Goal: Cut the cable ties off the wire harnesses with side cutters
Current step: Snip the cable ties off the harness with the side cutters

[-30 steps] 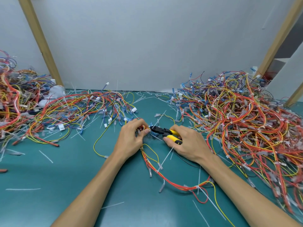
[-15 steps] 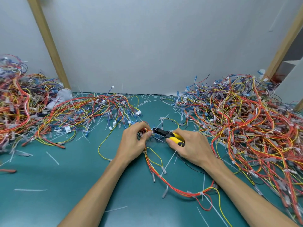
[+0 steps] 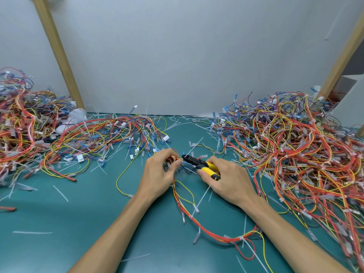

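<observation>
White snipped ties (image 3: 60, 193) litter the green table (image 3: 59, 223); the left hand (image 3: 159, 172) pinches one harness (image 3: 199, 219), the right hand (image 3: 226, 180) grips the side cutters (image 3: 199, 164) at it; the right heap (image 3: 295, 154) looks mostly untouched, I'd judge.

A teal worktop (image 3: 59, 223) fills the lower half of the view. Along its back edge stands a plain grey wall panel (image 3: 187, 56). A wooden batten (image 3: 57, 50) slants up across the panel from the back left of the worktop, and a second batten (image 3: 342, 58) slants up from the back right. A pale, crumpled cloth-like lump (image 3: 75, 117) lies near the back edge by the foot of the left batten. Beyond the right batten stands a white board (image 3: 352, 101).
</observation>
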